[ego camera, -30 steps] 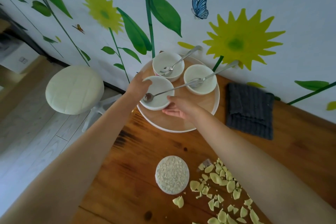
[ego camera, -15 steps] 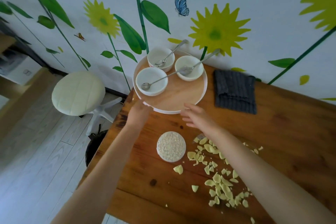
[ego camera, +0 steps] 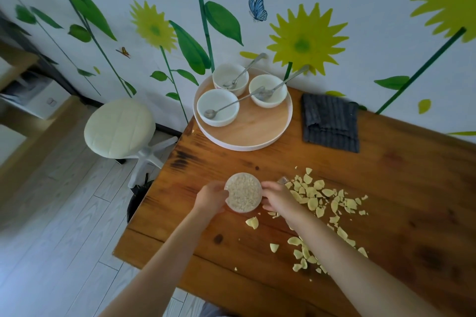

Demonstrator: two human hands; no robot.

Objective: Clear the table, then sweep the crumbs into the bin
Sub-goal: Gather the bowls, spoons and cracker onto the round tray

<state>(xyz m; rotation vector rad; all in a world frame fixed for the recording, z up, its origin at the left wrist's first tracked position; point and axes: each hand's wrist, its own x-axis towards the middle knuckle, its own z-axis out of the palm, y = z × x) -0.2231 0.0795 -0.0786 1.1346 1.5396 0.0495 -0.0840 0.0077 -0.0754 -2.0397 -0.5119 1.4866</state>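
While both hands closed on the round clear container of pale grains (ego camera: 243,192), the clearing stage stood only partly done. In the head view (the only one supplied), the left hand (ego camera: 211,198) had its fingers curled against the container's left side and the right hand (ego camera: 277,197) cupped its right side, so the container was clamped between them near the front left part of the wooden table (ego camera: 401,188). Whether it had left the surface could not be told.

Three white bowls (ego camera: 218,107), each with a metal spoon (ego camera: 233,103) resting in it, sat together on a round wooden tray (ego camera: 253,127) at the table's far left corner, against the wall. My judgement: the bowls were gathered but the tray was not yet removed. A folded dark grey cloth (ego camera: 331,122) lay just beside the tray, untouched.

Sweeping had not begun, by appearance. Pale yellow crumbs (ego camera: 322,198) lay scattered to the right of the container and trailed toward the near edge, partly under the right forearm. A small clear object (ego camera: 283,179) lay among them, too small to identify.

Below the table's left edge a dark bin (ego camera: 137,198) with a black liner stood on pale plank flooring. A cream padded stool (ego camera: 119,127) stood near the wall, which carried painted sunflowers, leaves and butterflies.
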